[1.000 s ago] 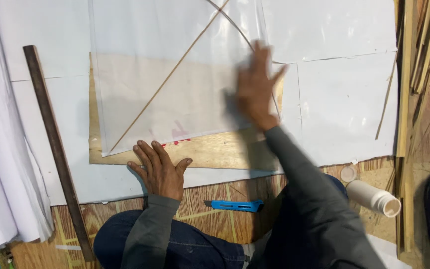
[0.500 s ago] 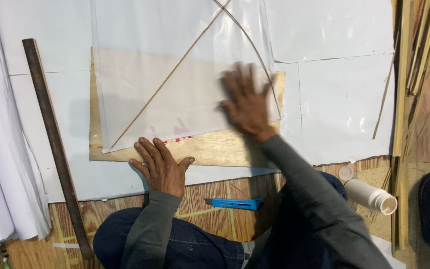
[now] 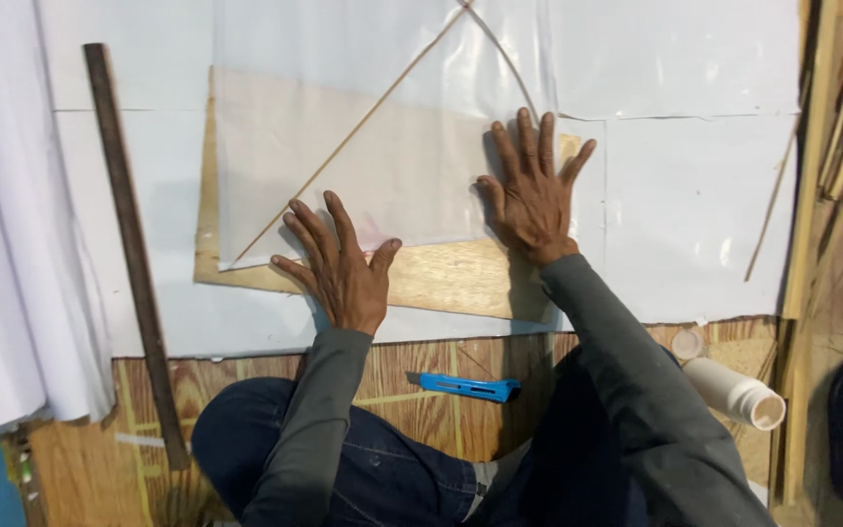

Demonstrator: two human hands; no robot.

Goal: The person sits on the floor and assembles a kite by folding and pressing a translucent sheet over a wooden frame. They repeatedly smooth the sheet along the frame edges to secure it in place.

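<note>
Wooden floor (image 3: pixel 441 366): translucent sheet (image 3: pixel 343 156) on plywood board (image 3: pixel 441 283); left hand (image 3: pixel 343 273), right hand (image 3: pixel 534 195) flat on sheet's lower edge, each grip spread.

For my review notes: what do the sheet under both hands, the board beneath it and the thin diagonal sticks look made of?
The sheet looks like thin translucent plastic film: glossy glare, and the board shows through it. The board looks like bare plywood, tan with visible grain and a matte face. The sticks seem to be slim split bamboo or wood, pale brown. The left hand and right hand press flat on the sheet.
</note>
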